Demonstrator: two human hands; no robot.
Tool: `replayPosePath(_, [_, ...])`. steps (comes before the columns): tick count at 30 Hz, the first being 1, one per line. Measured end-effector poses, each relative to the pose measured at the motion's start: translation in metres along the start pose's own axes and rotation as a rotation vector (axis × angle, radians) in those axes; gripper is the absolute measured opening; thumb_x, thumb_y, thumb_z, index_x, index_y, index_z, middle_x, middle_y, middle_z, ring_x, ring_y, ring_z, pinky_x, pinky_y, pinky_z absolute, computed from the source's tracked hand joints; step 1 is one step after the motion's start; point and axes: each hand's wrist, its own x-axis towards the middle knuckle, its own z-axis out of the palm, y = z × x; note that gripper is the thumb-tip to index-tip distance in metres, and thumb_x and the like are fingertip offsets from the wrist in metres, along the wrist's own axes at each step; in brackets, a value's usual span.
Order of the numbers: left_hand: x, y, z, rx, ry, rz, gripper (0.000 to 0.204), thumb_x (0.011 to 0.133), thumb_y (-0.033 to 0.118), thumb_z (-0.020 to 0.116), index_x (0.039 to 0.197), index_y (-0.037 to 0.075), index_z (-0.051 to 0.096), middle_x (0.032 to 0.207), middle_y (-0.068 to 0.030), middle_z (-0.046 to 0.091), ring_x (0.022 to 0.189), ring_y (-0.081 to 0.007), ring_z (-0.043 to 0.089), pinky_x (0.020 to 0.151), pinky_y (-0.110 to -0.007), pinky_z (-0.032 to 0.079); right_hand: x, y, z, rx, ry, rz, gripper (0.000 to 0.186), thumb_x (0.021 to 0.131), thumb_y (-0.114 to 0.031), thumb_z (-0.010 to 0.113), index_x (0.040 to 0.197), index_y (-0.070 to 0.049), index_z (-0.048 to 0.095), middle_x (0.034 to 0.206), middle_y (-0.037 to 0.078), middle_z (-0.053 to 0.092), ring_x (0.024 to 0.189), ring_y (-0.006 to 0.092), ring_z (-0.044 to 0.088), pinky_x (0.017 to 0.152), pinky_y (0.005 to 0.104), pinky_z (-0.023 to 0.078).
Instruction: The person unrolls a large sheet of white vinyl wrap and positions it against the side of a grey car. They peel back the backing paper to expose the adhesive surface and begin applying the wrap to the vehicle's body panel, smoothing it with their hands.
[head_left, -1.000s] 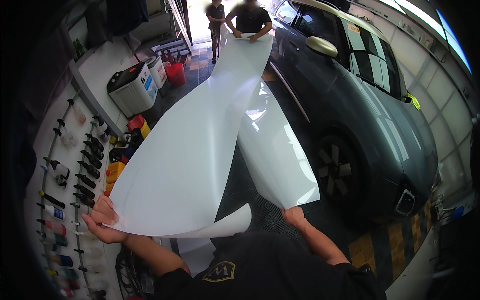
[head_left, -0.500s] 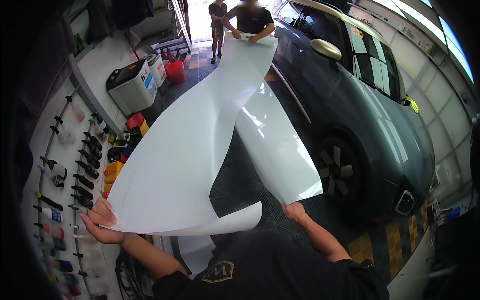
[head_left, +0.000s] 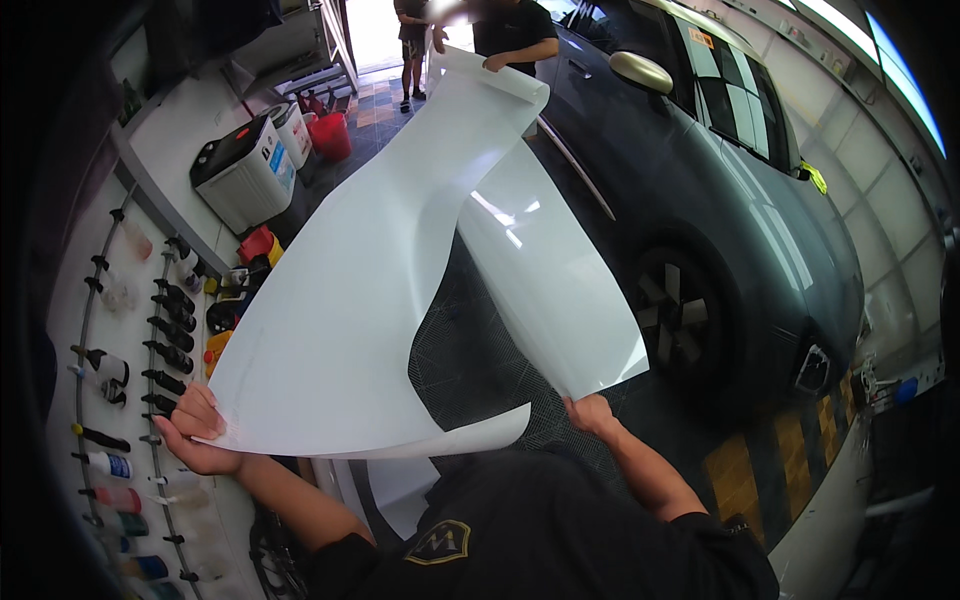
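White glossy film sheet hangs taut beside the dark grey car, clear of the floor. Our left hand pinches its near corner, our right hand grips the split-off flap; another person's hand holds the far end.

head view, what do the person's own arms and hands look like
Both forearms are bare, with no gloves, watch or rings visible on the left hand or the right hand. Short black sleeves end near the elbows; the black shirt carries a small yellow-outlined chest badge.

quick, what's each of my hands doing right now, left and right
Left hand: closed, pinching the near left corner of the white film sheet.
Right hand: closed, gripping the near right corner of the sheet's glossy layer.
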Motion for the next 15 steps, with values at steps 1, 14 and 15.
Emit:
replayPosePath(1, [0.002,-0.008,-0.010,0.025,0.030,-0.022,0.054,0.104,0.027,0.028,0.052,0.016,0.033,0.047,0.0015,0.027,0.048,-0.0112,0.025,0.064,-0.030,0.032,-0.003,-0.004,0.002,0.005,0.001,0.014,0.048,0.099,-0.037,0.041,0.102,0.003,0.066,0.091,0.028,0.068,0.087,0.0449,0.066,0.081,0.0526,0.052])
replayPosePath(14, [-0.009,-0.006,-0.029,0.172,0.050,-0.013,0.052,0.102,0.024,0.032,0.051,0.016,0.031,0.047,0.0018,0.024,0.049,-0.0111,0.024,0.062,-0.030,0.030,-0.006,-0.010,0.000,-0.050,-0.030,0.057,0.047,0.099,-0.036,0.042,0.092,0.003,0.067,0.087,0.026,0.068,0.084,0.0431,0.067,0.077,0.0517,0.053])
replayPosePath(15, [-0.010,-0.008,-0.029,0.175,0.051,-0.009,0.052,0.102,0.024,0.032,0.051,0.016,0.031,0.047,0.0018,0.024,0.049,-0.0112,0.024,0.062,-0.030,0.030,-0.005,-0.009,-0.002,-0.048,-0.028,0.056,0.048,0.099,-0.036,0.042,0.092,0.004,0.067,0.088,0.026,0.068,0.084,0.0430,0.067,0.077,0.0518,0.053])
